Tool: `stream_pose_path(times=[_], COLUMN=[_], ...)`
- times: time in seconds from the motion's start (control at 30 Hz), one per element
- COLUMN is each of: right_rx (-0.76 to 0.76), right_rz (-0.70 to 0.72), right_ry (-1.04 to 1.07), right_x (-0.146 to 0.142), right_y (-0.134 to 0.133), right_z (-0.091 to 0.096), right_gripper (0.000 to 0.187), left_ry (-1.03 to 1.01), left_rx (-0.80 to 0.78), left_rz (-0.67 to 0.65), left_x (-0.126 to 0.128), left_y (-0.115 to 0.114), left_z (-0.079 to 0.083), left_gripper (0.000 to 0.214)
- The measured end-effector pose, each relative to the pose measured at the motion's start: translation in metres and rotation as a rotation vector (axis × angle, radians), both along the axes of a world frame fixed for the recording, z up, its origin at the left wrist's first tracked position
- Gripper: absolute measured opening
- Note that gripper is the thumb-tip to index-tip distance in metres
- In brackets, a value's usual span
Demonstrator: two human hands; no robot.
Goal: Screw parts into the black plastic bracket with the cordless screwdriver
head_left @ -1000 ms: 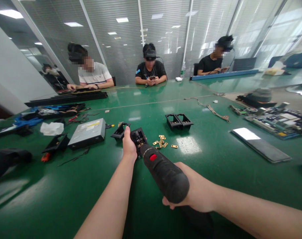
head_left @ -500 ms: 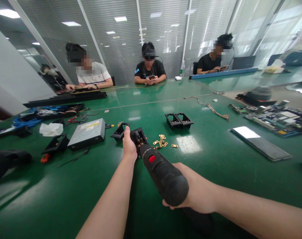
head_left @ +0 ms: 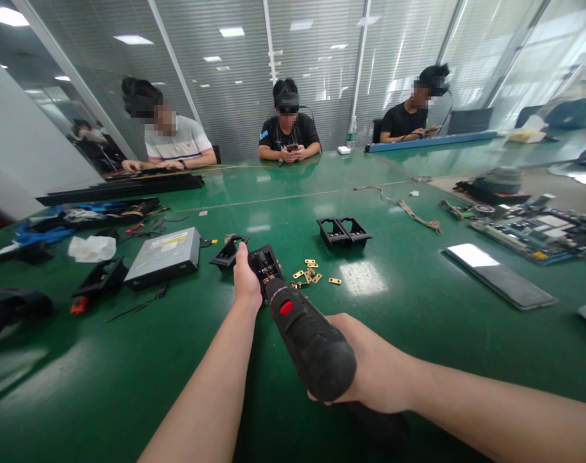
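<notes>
My left hand (head_left: 247, 278) is closed on a black plastic frame (head_left: 272, 256) with small brass parts inside, gripping its left side with the thumb on top. In my right hand (head_left: 365, 366) is a black cordless drill (head_left: 312, 341) with a red switch. The drill's nose points into the frame; the tip of its bit is hard to make out. Several small brass plates (head_left: 316, 278) lie loose just right of the frame. Another black frame (head_left: 228, 252) sits behind my left hand, and a double black frame (head_left: 343, 233) stands farther back to the right.
A silver disc drive (head_left: 164, 257), white tissue (head_left: 92, 249) and another black frame (head_left: 100, 276) lie on the left. To the right are a grey flat panel (head_left: 500, 276), circuit boards (head_left: 534, 225) and a cord (head_left: 408, 209). Three people sit across the green table (head_left: 418, 296).
The whole view has shifted slightly, so everything appears a little farther left. My hands keep the same hold on the frame and the drill, whose nose stays at the frame.
</notes>
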State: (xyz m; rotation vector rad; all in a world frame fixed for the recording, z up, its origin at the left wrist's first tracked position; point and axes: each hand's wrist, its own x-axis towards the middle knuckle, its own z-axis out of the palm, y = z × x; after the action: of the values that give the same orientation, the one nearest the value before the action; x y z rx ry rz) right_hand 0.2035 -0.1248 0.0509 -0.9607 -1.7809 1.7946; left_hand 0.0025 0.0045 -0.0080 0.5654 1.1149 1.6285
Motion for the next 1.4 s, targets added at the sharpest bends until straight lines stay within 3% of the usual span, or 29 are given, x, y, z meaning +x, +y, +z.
stream_pose_path(times=[0.63, 1.4], right_rx=[0.065, -0.075], right_rz=[-0.03, 0.025], right_ry=[0.004, 0.02], right_x=[-0.001, 0.003], right_y=[0.001, 0.003], right_z=[0.002, -0.006], right_gripper=[0.025, 0.023], left_ry=[-0.011, -0.004], left_rx=[0.0, 0.004], left_rz=[-0.004, 0.003], left_x=[0.001, 0.0], left_y=[0.0, 0.001], left_z=[0.001, -0.002], left_gripper=[0.054, 0.057])
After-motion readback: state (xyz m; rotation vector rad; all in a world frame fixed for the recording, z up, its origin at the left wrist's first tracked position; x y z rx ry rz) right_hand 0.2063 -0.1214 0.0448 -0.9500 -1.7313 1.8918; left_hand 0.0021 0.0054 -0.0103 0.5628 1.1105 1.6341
